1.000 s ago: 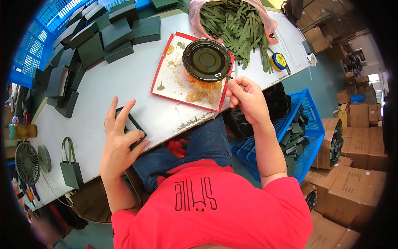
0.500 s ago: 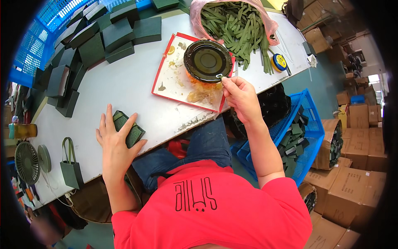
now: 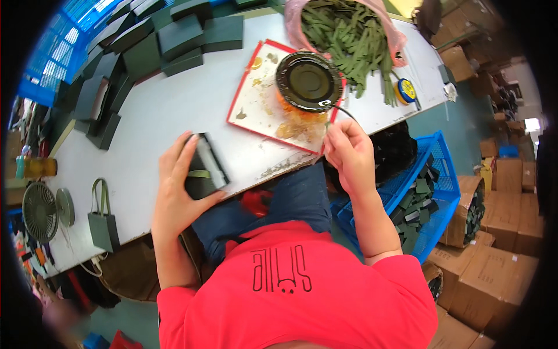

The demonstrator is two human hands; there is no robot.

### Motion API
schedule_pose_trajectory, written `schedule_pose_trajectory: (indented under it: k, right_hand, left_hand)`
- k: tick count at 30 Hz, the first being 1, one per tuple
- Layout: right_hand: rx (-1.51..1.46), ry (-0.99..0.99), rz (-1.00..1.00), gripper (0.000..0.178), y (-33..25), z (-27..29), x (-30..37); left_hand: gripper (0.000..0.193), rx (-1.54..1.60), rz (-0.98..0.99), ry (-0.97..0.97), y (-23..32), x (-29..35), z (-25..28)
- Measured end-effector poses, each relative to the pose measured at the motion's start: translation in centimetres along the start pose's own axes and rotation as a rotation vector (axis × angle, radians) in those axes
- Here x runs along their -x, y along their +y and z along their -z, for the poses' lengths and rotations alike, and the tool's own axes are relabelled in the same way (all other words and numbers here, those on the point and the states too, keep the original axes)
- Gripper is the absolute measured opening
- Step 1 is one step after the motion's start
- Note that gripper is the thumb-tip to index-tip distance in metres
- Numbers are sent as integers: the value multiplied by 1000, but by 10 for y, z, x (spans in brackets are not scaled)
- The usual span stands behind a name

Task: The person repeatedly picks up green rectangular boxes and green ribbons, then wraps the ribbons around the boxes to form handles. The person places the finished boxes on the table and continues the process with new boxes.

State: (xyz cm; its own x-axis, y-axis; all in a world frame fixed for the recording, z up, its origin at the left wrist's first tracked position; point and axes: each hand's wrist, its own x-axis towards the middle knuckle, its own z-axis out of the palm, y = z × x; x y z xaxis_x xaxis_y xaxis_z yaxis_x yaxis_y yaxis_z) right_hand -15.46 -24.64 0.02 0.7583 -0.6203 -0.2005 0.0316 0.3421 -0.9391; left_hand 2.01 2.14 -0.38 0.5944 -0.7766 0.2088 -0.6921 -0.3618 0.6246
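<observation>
My left hand (image 3: 177,186) is wrapped round a small dark green box (image 3: 200,189) near the table's front edge. A green ribbon strip crosses the box, and one of its sides looks pale; motion blurs it. My right hand (image 3: 350,152) is closed in a pinch at the near right of a round black pot (image 3: 309,81). Only a tiny greenish tip shows at those fingertips, too small to name. The pot holds dark liquid and stands on a red-rimmed white tray (image 3: 247,110) stained with amber drips.
Dark green boxes (image 3: 180,41) are stacked at the back left. A pink bag (image 3: 295,26) spills green ribbon strips (image 3: 354,46). A small green bag (image 3: 104,230) and a fan (image 3: 39,212) stand at the left. Blue crates (image 3: 444,186) and cartons (image 3: 488,279) fill the right.
My right hand has drawn back from the pot's rim, toward me. My left hand has turned the box, so that a pale side and the ribbon show. The whole view has shifted slightly.
</observation>
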Motion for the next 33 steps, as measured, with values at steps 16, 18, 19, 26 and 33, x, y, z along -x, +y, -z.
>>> schedule_pose_trajectory:
  k: [16, 18, 19, 26, 33]
  right_hand:
    - [206, -594, -404, 20, 14, -55, 31]
    - [223, -599, -410, 21, 14, -55, 31]
    - [234, -595, -414, 21, 14, -56, 30]
    - [263, -576, -436, 22, 16, -57, 31]
    - [550, -610, -314, 25, 29, -55, 31]
  left_hand:
    - [106, 386, -278, -147, 13, -22, -8]
    - [105, 399, -293, -154, 13, -23, -8]
    - [105, 400, -291, -160, 13, -23, -8]
    - [102, 359, -309, -184, 14, -24, -5]
    - [97, 209, -301, -284, 22, -26, 0]
